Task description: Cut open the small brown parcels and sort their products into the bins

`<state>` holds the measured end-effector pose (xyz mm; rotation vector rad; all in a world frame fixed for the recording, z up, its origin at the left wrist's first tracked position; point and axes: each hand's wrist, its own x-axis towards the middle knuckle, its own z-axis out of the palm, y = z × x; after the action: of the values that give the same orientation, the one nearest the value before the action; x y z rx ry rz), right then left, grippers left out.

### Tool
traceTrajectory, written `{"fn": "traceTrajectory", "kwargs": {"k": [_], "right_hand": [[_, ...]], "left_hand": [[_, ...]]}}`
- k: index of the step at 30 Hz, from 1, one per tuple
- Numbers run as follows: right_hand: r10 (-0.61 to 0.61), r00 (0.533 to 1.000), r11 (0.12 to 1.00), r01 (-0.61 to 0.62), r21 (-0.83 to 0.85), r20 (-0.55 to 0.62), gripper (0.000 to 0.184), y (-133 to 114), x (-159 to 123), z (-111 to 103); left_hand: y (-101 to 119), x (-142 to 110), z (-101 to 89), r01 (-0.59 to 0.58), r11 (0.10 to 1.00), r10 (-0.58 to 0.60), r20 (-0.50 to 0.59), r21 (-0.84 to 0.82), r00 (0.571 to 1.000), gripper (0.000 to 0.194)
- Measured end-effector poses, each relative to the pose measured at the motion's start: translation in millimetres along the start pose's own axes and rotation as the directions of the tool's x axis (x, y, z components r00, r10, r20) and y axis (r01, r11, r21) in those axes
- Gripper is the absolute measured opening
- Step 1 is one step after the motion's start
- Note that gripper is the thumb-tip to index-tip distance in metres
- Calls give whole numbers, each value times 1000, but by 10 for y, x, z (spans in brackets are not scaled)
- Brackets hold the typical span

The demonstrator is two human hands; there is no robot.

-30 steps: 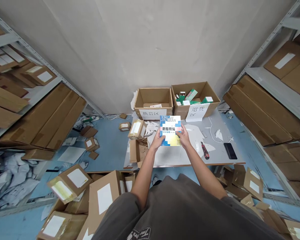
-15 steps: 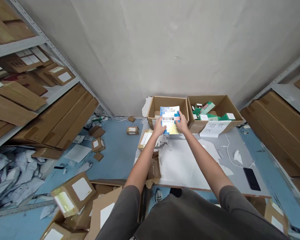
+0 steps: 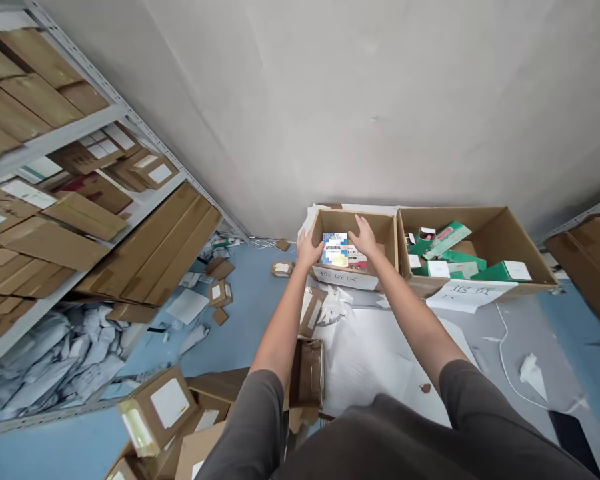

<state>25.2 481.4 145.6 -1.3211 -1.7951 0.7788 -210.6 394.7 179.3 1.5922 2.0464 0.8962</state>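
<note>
Two hands spread, left hand (image 3: 309, 253) and right hand (image 3: 366, 243): fingers loose, apparently grasping nothing, though whether the left thumb brushes the cover is unclear! Between them, the 新版精编 paperback (image 3: 335, 250) lies inside a cardboard carton (image 3: 389, 244), seemingly supported from below, hence no grip. It's face up, white, blue, yellow! Right of the fingers, green-and-white boxes (image 3: 448, 239) jumble in another carton (image 3: 495, 230).

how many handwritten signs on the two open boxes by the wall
2: the left sign on the left box's front, the right sign on the right box's front. Their far sides are hidden.
</note>
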Motion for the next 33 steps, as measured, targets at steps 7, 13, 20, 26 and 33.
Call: {"fn": "traceTrajectory", "kwargs": {"k": [7, 13, 20, 26, 33], "right_hand": [[-19, 1000, 988, 22, -153, 19, 79, -75, -875, -231], [-24, 999, 963, 12, -271, -40, 78, -109, -2063, -435], [246, 969, 894, -234, -383, -20, 69, 300, -4028, -289], [515, 853, 766, -409, -496, 91, 68, 1022, -5213, 99], [533, 839, 756, -412, -509, 112, 52, 1739, -5875, 403]], "left_hand": [[-9, -630, 31, -49, 999, 49, 39, -10, 998, 83], [-89, -1452, -40, -209, 977, 212, 65, -50, 975, 83], [-335, -3104, 714, -148, 980, 187, 348, -135, 919, 76], [-710, -4242, 1763, 30, 999, -7, 616, -26, 787, 75], [-1295, -4600, 2307, 76, 977, -166, 493, 197, 854, 68]]}}
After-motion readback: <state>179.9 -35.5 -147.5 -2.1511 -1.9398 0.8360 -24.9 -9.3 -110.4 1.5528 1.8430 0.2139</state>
